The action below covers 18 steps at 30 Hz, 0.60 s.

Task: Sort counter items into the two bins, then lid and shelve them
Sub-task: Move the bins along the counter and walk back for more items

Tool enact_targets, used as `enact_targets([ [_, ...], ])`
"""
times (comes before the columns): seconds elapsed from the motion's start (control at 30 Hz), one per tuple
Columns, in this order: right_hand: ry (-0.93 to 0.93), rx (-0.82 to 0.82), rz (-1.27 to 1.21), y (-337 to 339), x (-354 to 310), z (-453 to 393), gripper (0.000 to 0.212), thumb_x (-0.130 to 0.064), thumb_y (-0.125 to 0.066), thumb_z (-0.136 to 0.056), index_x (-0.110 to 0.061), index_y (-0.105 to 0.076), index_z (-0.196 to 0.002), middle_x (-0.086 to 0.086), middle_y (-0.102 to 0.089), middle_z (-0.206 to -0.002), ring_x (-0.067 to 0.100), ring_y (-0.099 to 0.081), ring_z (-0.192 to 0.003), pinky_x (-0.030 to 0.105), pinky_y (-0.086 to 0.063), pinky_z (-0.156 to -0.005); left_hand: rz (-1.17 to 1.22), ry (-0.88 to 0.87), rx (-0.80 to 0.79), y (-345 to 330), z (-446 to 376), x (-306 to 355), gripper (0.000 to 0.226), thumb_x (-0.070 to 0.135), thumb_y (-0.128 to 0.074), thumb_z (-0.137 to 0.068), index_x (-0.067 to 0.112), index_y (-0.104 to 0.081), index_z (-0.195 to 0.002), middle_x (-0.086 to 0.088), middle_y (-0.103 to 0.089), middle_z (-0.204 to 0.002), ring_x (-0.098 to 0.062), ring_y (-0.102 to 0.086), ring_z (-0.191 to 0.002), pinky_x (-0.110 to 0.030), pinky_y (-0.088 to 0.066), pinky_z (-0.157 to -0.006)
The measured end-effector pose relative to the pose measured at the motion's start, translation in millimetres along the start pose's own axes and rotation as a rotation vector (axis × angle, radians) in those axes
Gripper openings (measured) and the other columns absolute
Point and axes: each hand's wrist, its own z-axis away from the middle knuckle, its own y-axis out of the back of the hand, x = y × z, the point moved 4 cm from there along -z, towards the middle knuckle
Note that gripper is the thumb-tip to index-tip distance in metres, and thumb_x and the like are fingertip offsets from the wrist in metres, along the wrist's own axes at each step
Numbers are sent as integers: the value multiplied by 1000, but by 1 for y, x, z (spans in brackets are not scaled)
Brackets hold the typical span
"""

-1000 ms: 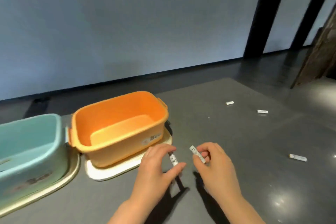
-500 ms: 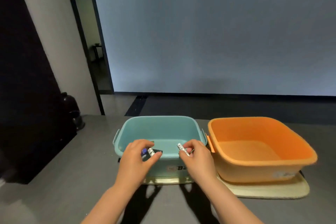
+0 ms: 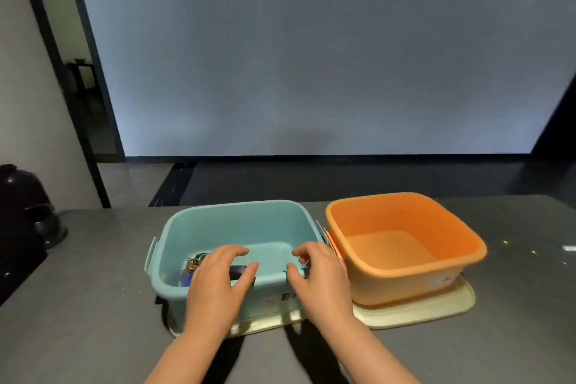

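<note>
Teal bin (image 3: 237,221), items beneath empty hands' grip

Grey counter (image 3: 93,305) bearing two cream lids (image 3: 436,310)

There is only one view, from a wide-angle camera on the person's head. It looks forward and down, very near to each grip, left hand (image 3: 218,277) and right hand (image 3: 321,274). Beyond them lie the surface (image 3: 93,259) and a far wall (image 3: 311,56).
</note>
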Motion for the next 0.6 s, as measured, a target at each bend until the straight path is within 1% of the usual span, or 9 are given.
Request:
enact_targets([
  [0.1,-41,81,29,42,26,24,18,-29,-62,-84,-26,-60,-101,-14,-55,-96,6,-51,-96,26,-42,-87,53,-99,-62,-30,10,39,19,27,-70,-83,24,-65,-102,13,-63,-107,-12,-55,-105,-38,-46,-91],
  [0.17,-93,130,109,74,50,46,18,-32,-59,-83,-26,-59,-100,-13,-55,-96,8,-50,-97,25,-40,-86,82,-179,-129,-57,22,72,18,23,-71,-82,23,-67,-99,10,-64,-104,-16,-58,-102,-36,-46,-88],
  [0.27,-264,209,217,134,106,95,20,-36,-55,-85,-29,-57,-104,-15,-54,-100,6,-48,-101,23,-38,-89,124,-328,-319,-115,55,135,20,24,-72,-81,24,-67,-100,9,-65,-103,-17,-59,-101,-35,-46,-86],
  [0.33,-399,289,283,180,147,137,22,-36,-54,-86,-28,-57,-106,-13,-54,-102,7,-48,-103,25,-38,-91,160,-447,-470,-156,86,183,19,27,-71,-82,27,-66,-100,11,-63,-102,-16,-59,-102,-36,-47,-85],
  [0.4,-519,360,360,226,183,184,22,-35,-54,-86,-27,-58,-107,-12,-54,-102,8,-49,-102,26,-39,-90,186,-572,-577,-190,120,232,17,31,-69,-83,31,-64,-99,14,-62,-102,-14,-59,-102,-35,-47,-85],
  [0.5,-660,416,492,289,227,252,22,-34,-55,-86,-27,-58,-106,-12,-55,-102,10,-50,-102,25,-37,-87,213,-709,-685,-234,170,297,18,32,-71,-82,30,-66,-98,13,-64,-103,-15,-61,-102,-36,-47,-86],
  [0.6,-805,462,571,343,265,313,21,-35,-55,-86,-28,-58,-106,-11,-55,-104,11,-50,-102,24,-37,-84,233,-794,-763,-278,213,352,17,30,-71,-82,28,-68,-98,12,-64,-106,-16,-60,-104,-34,-45,-87],
])
